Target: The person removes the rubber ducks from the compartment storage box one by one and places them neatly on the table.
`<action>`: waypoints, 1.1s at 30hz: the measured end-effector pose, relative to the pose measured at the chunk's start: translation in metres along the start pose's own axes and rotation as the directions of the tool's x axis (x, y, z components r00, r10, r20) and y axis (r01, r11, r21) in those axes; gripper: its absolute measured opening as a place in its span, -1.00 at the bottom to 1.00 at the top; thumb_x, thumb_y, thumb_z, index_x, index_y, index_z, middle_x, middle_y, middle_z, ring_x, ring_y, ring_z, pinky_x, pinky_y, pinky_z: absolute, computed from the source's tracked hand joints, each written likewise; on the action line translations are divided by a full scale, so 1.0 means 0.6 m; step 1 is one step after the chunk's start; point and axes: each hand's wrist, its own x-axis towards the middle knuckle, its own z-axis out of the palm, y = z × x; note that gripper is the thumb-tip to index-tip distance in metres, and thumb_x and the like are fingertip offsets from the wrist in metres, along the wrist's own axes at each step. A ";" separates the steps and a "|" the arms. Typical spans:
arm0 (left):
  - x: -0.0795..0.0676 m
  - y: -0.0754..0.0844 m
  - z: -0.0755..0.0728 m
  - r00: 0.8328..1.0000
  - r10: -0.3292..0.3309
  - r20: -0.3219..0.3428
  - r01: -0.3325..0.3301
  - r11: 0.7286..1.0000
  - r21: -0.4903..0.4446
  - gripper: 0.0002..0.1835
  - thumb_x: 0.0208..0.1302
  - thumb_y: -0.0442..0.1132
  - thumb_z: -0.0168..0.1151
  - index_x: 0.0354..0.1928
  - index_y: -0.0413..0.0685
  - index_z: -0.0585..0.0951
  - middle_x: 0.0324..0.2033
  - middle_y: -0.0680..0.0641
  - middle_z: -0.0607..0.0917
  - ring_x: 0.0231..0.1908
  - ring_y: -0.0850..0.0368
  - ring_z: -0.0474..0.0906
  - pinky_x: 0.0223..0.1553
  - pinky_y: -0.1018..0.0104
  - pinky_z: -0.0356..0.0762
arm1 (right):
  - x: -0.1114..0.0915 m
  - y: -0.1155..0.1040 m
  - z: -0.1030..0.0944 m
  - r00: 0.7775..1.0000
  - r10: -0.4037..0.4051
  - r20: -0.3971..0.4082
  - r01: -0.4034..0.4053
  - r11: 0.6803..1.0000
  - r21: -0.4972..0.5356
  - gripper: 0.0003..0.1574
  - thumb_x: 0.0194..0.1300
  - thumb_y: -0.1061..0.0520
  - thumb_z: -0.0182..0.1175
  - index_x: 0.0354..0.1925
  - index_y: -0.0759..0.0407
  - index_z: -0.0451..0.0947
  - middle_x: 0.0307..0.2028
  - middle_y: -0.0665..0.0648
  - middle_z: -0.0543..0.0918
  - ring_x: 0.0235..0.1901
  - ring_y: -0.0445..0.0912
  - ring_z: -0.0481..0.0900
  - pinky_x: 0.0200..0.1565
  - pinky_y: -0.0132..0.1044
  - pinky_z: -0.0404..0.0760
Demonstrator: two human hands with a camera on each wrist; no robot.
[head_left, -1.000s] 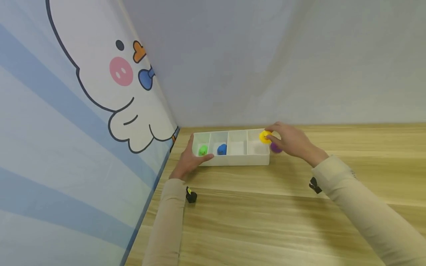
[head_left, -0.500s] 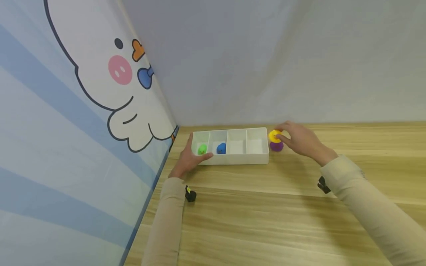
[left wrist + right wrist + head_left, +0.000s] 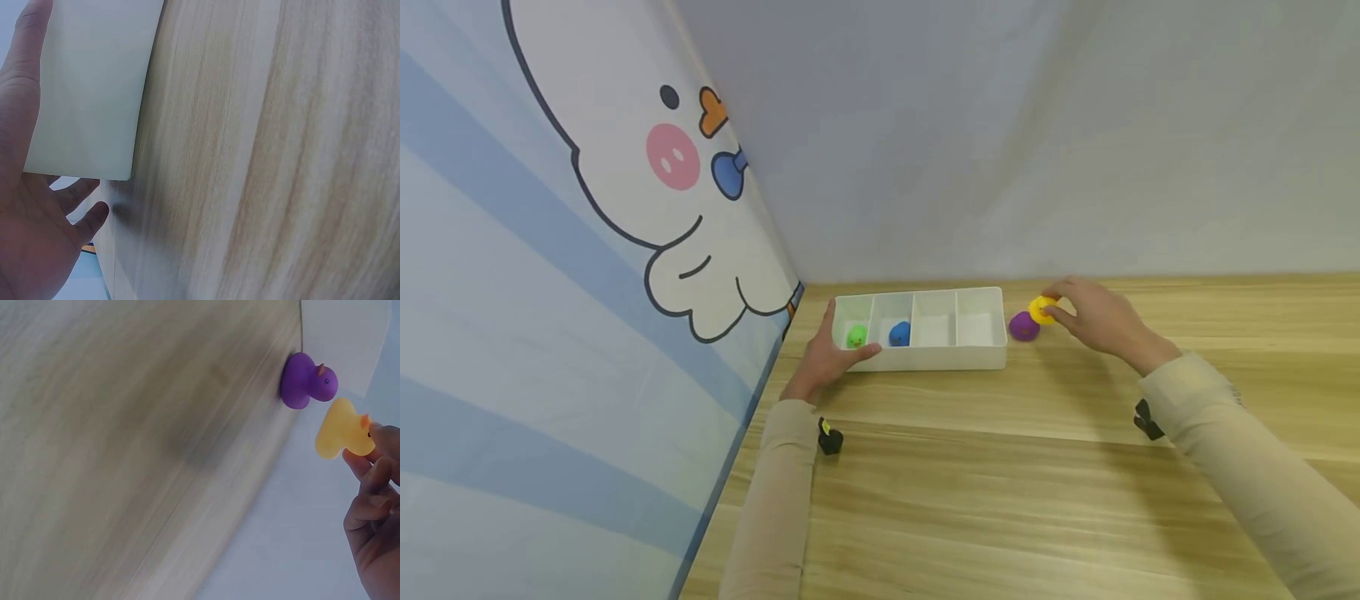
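In the head view, a white divided box (image 3: 964, 358) stands on the table. My left hand (image 3: 826, 363) holds its left end, thumb along the front wall and fingers round the side. A green rubber duck (image 3: 857, 336) sits in the leftmost compartment, a blue rubber duck (image 3: 899, 334) in the one beside it. The two right compartments hold nothing. My right hand (image 3: 1097, 317) pinches a yellow rubber duck (image 3: 342, 430) between thumb and fingertips, raised over the table. Just left of it, a purple rubber duck (image 3: 301, 381) stands on the table by the box's right end.
Behind the box rises a grey fabric wall (image 3: 925, 167). On the left is a printed panel (image 3: 610, 333) with a cartoon bird. The wooden table (image 3: 970, 500) extends to the front and right. A black device (image 3: 830, 439) is at the left wrist.
The right hand has moved rightward with the yellow duck, from over the box's right end to past the purple duck, which now shows more fully. The left hand stays on the box.
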 end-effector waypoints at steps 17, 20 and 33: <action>0.001 0.003 0.002 1.000 -0.011 -0.002 0.011 1.000 -0.003 0.39 -0.02 0.47 0.45 0.60 0.55 -0.39 0.67 -0.08 -0.11 0.61 -0.28 -0.02 0.54 -0.30 0.13 | -0.015 0.037 0.018 0.997 0.045 0.058 -0.045 0.999 -0.014 -0.54 0.50 0.09 0.19 0.24 0.31 0.54 0.17 0.39 0.63 0.13 0.37 0.61 -0.06 0.34 0.64; 0.001 0.002 0.003 1.000 -0.015 0.002 0.015 1.000 0.005 0.38 0.00 0.47 0.44 0.59 0.56 -0.40 0.67 -0.08 -0.11 0.61 -0.28 -0.03 0.53 -0.31 0.13 | -0.017 0.039 0.020 0.996 0.056 0.073 -0.055 0.998 -0.009 -0.54 0.51 0.08 0.17 0.25 0.29 0.53 0.20 0.39 0.62 0.14 0.38 0.59 -0.08 0.33 0.64; 0.001 0.000 0.003 1.000 -0.008 -0.001 0.008 1.000 -0.007 0.37 -0.01 0.48 0.43 0.58 0.61 -0.40 0.67 -0.03 -0.14 0.62 -0.26 -0.06 0.54 -0.32 0.11 | -0.020 0.044 0.029 0.992 0.056 0.110 -0.055 0.998 -0.018 -0.53 0.52 0.09 0.16 0.25 0.31 0.53 0.21 0.42 0.60 0.14 0.41 0.59 -0.07 0.31 0.65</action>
